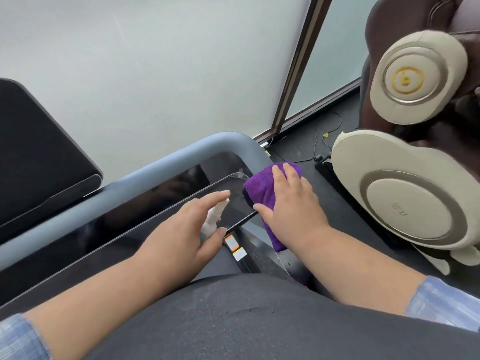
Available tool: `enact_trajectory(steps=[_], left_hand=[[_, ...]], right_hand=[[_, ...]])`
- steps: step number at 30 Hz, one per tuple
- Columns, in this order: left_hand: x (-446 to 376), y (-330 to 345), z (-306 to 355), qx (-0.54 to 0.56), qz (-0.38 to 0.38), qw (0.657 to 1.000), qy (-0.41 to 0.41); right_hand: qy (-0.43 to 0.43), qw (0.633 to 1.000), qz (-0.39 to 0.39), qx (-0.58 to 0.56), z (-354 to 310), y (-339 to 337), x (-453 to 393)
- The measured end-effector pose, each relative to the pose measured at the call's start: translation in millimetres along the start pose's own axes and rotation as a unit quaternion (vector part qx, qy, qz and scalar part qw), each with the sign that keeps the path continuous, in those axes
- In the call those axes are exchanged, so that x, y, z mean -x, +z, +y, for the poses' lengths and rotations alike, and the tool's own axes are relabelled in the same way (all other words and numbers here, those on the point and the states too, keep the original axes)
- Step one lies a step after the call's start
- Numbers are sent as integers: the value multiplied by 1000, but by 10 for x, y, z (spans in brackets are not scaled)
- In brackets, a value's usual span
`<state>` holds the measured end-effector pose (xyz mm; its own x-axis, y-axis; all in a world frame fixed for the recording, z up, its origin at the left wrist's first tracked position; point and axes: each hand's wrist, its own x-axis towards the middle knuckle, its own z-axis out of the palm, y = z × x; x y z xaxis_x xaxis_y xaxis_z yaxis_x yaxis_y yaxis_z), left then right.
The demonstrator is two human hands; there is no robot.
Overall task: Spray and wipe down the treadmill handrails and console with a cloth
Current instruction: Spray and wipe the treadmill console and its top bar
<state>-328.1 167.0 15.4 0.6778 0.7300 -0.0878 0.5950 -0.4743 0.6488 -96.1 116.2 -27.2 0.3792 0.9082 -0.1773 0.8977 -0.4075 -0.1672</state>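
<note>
The treadmill's glossy black console runs from lower left to its right end at centre. A grey handrail curves around behind it. My left hand holds a small white spray bottle, index finger on top, its nozzle over the console's right end. My right hand lies flat on a purple cloth, pressing it onto the console's right corner and the rail beside it. Part of the cloth hangs below my wrist.
A brown and beige massage chair stands close on the right. A black screen sits at left behind the rail. Frosted window panes fill the back, and cables lie on the dark floor by the window frame.
</note>
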Motion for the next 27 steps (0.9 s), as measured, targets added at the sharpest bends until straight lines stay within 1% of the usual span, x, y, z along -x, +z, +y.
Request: enact_trajectory(steps=[3,6,9,14,17,20,23,27], left_hand=[[69,6,29,17,9,1000,-18],[90,41,74,17,12,1000,-20],[97,88,99,12,24,1000,-16],[92,106,128,20,29,999,-36],[64,82,118,20,38,998,-36],[41,58,109,17,56,997,-43],[40,59,119,22,60,997,-43],[89,83,104,36,59,996,-53]], right_hand=[[-18,1000,5,-9,-261,-69,-425],[-21,1000,-4,-17,-355,-109,-582],[-27,999,-22,-33,-217,-143,-451],[-15,998,-45,-41,162,-125,78],[-4,998,-49,-41,202,-94,154],[-16,999,-31,-9,16,-98,-64],[-38,999,-20,8,-277,-135,-512],[-81,996,-35,19,-624,-256,-1092]])
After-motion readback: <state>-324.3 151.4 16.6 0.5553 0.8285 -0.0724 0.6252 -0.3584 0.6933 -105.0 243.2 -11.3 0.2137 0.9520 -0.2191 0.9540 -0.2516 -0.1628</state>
